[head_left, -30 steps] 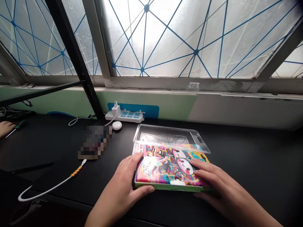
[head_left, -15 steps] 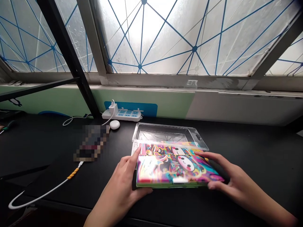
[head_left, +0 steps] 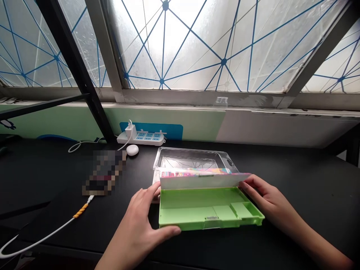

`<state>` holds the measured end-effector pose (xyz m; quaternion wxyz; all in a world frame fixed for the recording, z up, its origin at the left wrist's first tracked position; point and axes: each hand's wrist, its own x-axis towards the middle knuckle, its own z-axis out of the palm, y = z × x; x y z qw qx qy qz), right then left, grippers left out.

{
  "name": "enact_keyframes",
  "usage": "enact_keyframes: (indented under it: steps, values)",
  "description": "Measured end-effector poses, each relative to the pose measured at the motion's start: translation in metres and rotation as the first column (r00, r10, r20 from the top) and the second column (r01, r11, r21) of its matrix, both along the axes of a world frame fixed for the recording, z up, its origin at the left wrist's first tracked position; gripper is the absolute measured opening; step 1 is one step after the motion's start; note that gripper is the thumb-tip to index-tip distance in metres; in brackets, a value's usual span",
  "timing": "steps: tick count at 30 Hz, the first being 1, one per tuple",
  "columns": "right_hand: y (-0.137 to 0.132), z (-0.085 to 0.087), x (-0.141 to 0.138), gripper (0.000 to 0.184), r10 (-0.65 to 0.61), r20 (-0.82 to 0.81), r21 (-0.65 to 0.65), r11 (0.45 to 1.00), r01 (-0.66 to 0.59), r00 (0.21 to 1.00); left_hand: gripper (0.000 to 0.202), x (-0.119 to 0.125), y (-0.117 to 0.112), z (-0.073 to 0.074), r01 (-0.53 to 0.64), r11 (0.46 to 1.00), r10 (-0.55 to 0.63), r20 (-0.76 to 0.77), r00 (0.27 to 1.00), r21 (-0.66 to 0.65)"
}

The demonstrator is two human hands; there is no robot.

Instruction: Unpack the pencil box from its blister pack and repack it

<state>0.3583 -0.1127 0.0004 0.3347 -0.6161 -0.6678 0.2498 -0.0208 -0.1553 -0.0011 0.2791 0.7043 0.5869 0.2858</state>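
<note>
A green pencil case point(head_left: 194, 213) with its lid point(head_left: 202, 181) raised is between my hands, showing bare compartments inside. My left hand point(head_left: 140, 217) grips the case's left end, thumb along the front edge and fingers behind the back corner. At the lid's right end, my right hand point(head_left: 263, 198) pinches the lid between thumb and fingers. Behind the case lies a clear plastic package point(head_left: 191, 159) with a colourful printed card point(head_left: 180, 173) partly hidden by the lid.
A white power strip point(head_left: 142, 138) with a plugged-in charger stands against the wall. Near it are a small white round case point(head_left: 132, 150) and a blurred-out device point(head_left: 104, 174) with a white cable point(head_left: 50, 234). A black metal post point(head_left: 75, 71) rises at the left.
My right hand has lifted the pencil case's lid, so the green inside shows now. My left hand keeps its hold on the left end. The view has shifted slightly.
</note>
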Motion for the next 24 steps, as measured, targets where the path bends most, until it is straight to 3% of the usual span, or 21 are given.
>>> enact_keyframes:
  steps: [3, 6, 9, 11, 13, 17, 24]
  values:
    - [-0.003, 0.003, 0.002, 0.047, 0.112, 0.007, -0.019, 0.994, -0.112, 0.994, 0.061, -0.002, 0.002, 0.004, -0.093, 0.996, 0.094, 0.018, 0.995, -0.015]
    - [-0.007, -0.002, 0.005, 0.064, 0.245, 0.001, -0.015, 0.969, -0.245, 0.97, 0.056, -0.002, 0.004, 0.008, -0.13, 0.991, 0.13, -0.003, 0.992, -0.005]
    - [-0.011, -0.01, 0.005, 0.08, 0.256, 0.055, -0.004, 0.967, -0.256, 0.965, 0.057, -0.001, 0.004, 0.008, -0.121, 0.992, 0.122, -0.034, 0.992, 0.03]
    - [-0.011, -0.014, 0.003, 0.072, 0.23, 0.133, 0.016, 0.972, -0.234, 0.964, 0.056, 0.0, 0.005, 0.007, -0.105, 0.993, 0.107, -0.052, 0.993, 0.053]
    - [-0.01, -0.014, 0.002, 0.053, 0.205, 0.212, 0.079, 0.971, -0.225, 0.956, 0.055, -0.001, 0.006, 0.004, -0.073, 0.994, 0.08, -0.075, 0.994, 0.085]
    - [-0.005, -0.007, -0.002, 0.033, 0.192, 0.318, 0.161, 0.954, -0.253, 0.928, 0.052, -0.002, 0.009, -0.002, 0.023, 0.988, 0.004, -0.178, 0.984, 0.15]
    - [0.003, -0.002, -0.008, 0.047, 0.112, 0.416, 0.111, 0.979, -0.172, 0.903, 0.041, 0.004, 0.012, -0.001, 0.019, 0.995, 0.009, -0.291, 0.957, 0.093]
